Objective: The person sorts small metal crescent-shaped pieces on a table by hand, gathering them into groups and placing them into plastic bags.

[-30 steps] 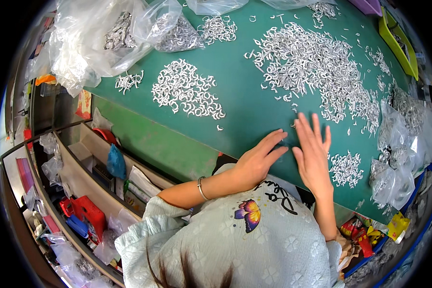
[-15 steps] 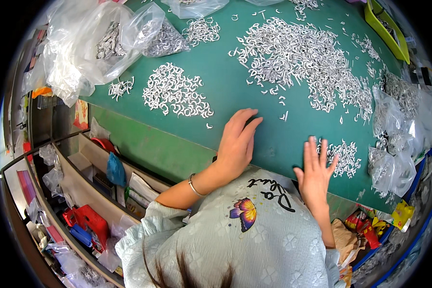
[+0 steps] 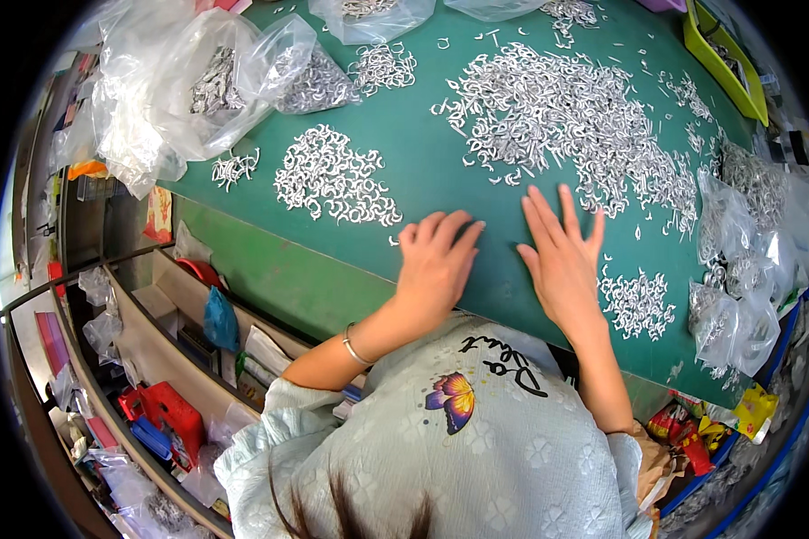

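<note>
Now resting side by side at frame centre, left hand point(image 3: 436, 265) drawn back toward the near edge since a moment ago. Fingers loosely together, curled; right hand point(image 3: 562, 260) fingers spread, flat on green table point(image 3: 440, 171). Lying just above right fingertips: large heap of small metal hooks point(image 3: 557, 117), seemingly light, stiff, snag-prone; pinching singly. Bulging clear plastic bags point(image 3: 189, 90) upper left; yellow-green tray point(image 3: 724, 58) upper right.
</note>
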Motion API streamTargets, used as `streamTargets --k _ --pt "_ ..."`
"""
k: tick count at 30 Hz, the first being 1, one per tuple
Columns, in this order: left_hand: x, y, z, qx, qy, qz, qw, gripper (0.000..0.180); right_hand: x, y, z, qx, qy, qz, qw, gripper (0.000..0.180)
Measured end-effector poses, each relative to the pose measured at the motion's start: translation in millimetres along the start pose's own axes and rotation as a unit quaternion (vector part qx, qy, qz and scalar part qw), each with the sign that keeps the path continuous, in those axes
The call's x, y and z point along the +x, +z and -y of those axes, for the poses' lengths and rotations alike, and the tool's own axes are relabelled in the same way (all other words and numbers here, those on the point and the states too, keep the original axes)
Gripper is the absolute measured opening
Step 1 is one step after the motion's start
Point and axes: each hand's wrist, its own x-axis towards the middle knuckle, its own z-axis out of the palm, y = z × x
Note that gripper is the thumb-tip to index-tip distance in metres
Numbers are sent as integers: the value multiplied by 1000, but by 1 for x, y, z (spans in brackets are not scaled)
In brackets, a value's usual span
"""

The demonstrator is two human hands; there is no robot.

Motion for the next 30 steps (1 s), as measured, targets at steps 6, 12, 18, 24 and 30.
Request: streamTargets --k 6,12,18,24,30 --pt "-12 -16 20 11 -70 -71 995 33 -46 -16 -19 -57 77 28 995 62" --pt "-5 -14 32 12 -93 -137 986 25 -86 -23 -25 -95 180 19 979 57" --pt "23 -10 16 -6 -33 -98 995 36 -20 -25 4 96 32 -42 994 50" --pt "46 10 2 58 -10 3 998 46 20 4 14 6 -25 -21 999 50" --pt "38 12 -1 -25 -38 -51 998 42 -4 -3 8 35 -12 -2 999 56"
